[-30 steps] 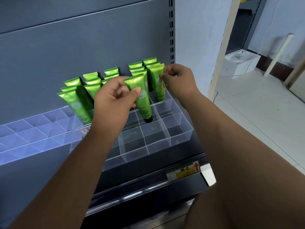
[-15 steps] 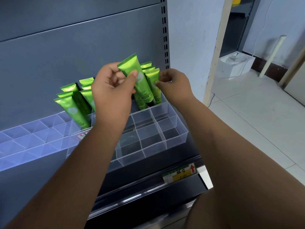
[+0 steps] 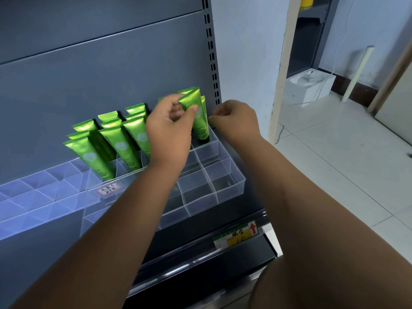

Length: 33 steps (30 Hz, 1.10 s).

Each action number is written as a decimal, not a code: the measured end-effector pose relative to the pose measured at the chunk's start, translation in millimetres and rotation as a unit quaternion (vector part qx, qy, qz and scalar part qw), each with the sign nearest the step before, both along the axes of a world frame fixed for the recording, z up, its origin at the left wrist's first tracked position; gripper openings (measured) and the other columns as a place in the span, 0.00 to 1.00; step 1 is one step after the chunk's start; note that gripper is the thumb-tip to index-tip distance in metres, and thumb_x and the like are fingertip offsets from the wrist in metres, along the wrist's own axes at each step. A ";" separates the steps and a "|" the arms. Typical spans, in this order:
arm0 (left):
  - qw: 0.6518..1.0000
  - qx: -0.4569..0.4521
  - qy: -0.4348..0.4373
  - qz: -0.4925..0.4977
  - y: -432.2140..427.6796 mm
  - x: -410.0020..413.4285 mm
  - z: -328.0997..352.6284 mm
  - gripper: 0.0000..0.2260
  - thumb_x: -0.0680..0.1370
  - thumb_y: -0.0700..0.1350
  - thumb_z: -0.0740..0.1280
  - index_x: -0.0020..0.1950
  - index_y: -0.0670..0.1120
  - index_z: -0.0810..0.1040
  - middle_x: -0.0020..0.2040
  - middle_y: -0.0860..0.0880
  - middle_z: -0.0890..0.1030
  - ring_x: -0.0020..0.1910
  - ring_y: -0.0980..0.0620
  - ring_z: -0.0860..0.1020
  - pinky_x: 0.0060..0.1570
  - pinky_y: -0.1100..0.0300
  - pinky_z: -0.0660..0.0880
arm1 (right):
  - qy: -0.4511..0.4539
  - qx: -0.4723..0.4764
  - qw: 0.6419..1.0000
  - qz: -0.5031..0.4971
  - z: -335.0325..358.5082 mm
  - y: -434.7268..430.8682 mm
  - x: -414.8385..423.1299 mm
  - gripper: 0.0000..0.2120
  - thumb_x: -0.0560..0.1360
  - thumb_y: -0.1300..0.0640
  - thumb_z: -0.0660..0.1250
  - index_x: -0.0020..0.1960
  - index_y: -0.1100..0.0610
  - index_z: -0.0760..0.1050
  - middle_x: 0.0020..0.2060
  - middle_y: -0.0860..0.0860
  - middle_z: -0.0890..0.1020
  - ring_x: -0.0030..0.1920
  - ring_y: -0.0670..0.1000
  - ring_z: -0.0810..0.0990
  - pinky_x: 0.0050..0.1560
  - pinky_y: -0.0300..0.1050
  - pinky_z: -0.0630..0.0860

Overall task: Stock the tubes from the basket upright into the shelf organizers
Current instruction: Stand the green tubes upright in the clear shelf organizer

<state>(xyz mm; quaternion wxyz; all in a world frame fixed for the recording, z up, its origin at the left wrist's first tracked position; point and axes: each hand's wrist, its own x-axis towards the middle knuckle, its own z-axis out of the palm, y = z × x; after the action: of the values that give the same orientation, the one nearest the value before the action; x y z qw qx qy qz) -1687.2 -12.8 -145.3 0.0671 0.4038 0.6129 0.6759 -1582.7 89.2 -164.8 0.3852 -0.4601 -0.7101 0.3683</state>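
My left hand (image 3: 169,128) pinches the upper end of a green tube (image 3: 196,112) between thumb and fingers. The tube stands almost upright, its dark cap down in a back right compartment of the clear organizer (image 3: 229,181). More green tubes (image 3: 120,143) stand cap-down in the organizer's back rows, left of my hand. My right hand (image 3: 236,119) hovers at the organizer's back right corner, fingers curled, with nothing visible in it. The front compartments hold no tubes. No basket is in view.
A second clear organizer (image 3: 33,197) lies to the left on the same grey shelf. A price label (image 3: 236,236) sits on the shelf's front rail. To the right are a pale post (image 3: 281,70), a tiled floor and a white box (image 3: 310,85).
My left hand carried the tube right and lowered it into the back right compartment. My right hand let go of a standing tube's top and shifted right.
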 end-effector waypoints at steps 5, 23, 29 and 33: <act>0.999 -0.026 0.043 -0.004 5.6 3.3 -16.3 0.13 0.75 0.44 0.76 0.56 0.57 0.81 0.45 0.49 0.81 0.46 0.49 0.83 0.49 0.44 0.83 | -0.060 0.009 0.996 0.071 0.8 -4.8 5.3 0.11 0.69 0.63 0.65 0.46 0.51 0.83 0.43 0.48 0.84 0.46 0.49 0.82 0.47 0.43 0.81; 0.996 -0.081 0.000 0.024 11.4 -6.1 -45.0 0.04 0.76 0.40 0.74 0.47 0.48 0.82 0.42 0.48 0.84 0.45 0.46 0.84 0.52 0.43 0.82 | -0.119 0.062 0.988 0.083 -3.3 -0.8 4.2 0.10 0.71 0.49 0.74 0.44 0.57 0.82 0.41 0.53 0.84 0.46 0.53 0.82 0.48 0.49 0.80; 0.995 -0.093 0.011 0.038 11.7 -8.1 -45.3 0.05 0.75 0.41 0.75 0.45 0.50 0.82 0.41 0.47 0.84 0.44 0.46 0.83 0.51 0.46 0.82 | -0.130 0.082 0.985 0.085 -3.1 -2.7 2.3 0.13 0.71 0.50 0.72 0.43 0.61 0.82 0.39 0.58 0.84 0.45 0.59 0.82 0.45 0.52 0.79; 0.994 -0.098 0.012 0.041 11.4 -8.3 -46.4 0.04 0.75 0.41 0.75 0.45 0.49 0.82 0.41 0.47 0.84 0.43 0.46 0.83 0.50 0.46 0.82 | -0.135 0.072 0.985 0.080 -2.2 -3.6 3.0 0.13 0.70 0.49 0.73 0.43 0.60 0.82 0.40 0.57 0.84 0.46 0.57 0.82 0.46 0.52 0.80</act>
<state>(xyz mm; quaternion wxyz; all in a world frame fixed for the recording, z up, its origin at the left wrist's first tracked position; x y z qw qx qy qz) -1695.5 -1.5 -191.7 0.0710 0.3773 0.6928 0.6104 -1579.7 85.6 -167.0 0.2874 -0.4180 -0.8148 0.2806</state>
